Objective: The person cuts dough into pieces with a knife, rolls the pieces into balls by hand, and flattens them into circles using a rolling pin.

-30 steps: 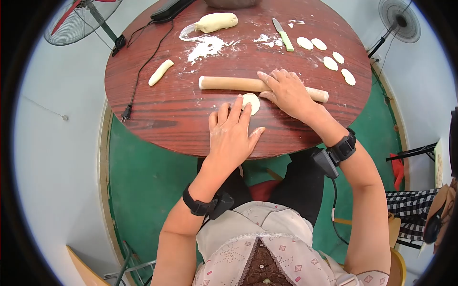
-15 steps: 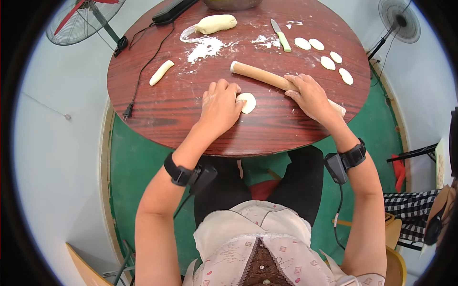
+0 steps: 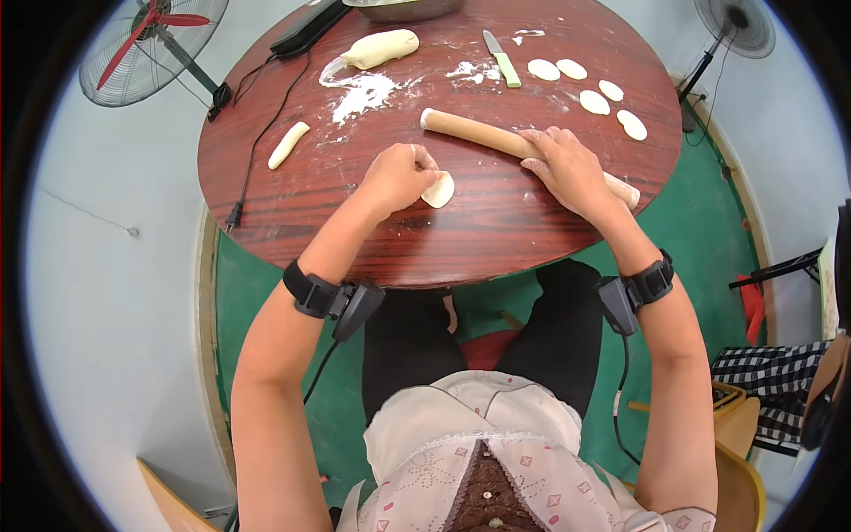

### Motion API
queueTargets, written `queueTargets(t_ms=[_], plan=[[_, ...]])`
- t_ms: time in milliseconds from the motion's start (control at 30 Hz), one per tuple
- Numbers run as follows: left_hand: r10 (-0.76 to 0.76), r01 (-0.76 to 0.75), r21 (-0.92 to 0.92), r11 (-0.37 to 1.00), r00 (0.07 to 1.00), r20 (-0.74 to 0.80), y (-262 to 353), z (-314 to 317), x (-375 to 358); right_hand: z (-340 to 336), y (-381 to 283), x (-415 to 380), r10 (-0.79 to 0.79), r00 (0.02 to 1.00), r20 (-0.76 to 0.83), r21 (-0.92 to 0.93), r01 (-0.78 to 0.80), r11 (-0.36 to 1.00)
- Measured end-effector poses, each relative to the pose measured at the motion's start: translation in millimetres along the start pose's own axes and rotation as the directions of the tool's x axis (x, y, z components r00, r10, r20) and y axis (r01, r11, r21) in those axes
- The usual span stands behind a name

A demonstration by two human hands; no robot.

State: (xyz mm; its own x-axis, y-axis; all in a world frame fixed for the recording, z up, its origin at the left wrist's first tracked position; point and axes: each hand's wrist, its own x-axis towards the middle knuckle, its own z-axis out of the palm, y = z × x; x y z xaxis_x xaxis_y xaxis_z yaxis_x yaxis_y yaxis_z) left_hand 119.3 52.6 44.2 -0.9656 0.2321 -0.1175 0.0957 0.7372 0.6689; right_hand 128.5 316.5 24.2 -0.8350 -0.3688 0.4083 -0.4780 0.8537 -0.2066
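A small pale dough disc [image 3: 438,191] is pinched at its upper left edge by my left hand [image 3: 401,179], over the near part of the table. My right hand [image 3: 567,168] is wrapped over a wooden rolling pin [image 3: 474,130], which lies slantwise on the table with its far end pointing up and left. Several flat dough rounds [image 3: 594,103] lie to the right, beyond the rolling pin. A short dough strip [image 3: 288,145] rests at the left, and a thick dough log [image 3: 383,49] lies farther back beside scattered white flour [image 3: 363,96].
A knife with a light green handle [image 3: 507,71] lies near the back of the round wooden table [image 3: 355,239]. A metal basin [image 3: 403,9] stands at the far edge. A black cord with a plug [image 3: 236,213] runs down the left side. Fans [image 3: 152,40] stand on both sides.
My left hand has shifted left and now grips the dough disc by its edge, where before its fingers lay against the disc. The right hand stays on the rolling pin. The camera view has shifted slightly.
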Motion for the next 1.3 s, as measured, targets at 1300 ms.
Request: queueTargets(t_ms=[1300], plan=[[0.3, -0.233, 0.579, 0.781, 0.954, -0.021, -20, -62, 108, 16, 17, -5, 0.102, 0.96, -0.262, -0.28, -0.177, 0.944]])
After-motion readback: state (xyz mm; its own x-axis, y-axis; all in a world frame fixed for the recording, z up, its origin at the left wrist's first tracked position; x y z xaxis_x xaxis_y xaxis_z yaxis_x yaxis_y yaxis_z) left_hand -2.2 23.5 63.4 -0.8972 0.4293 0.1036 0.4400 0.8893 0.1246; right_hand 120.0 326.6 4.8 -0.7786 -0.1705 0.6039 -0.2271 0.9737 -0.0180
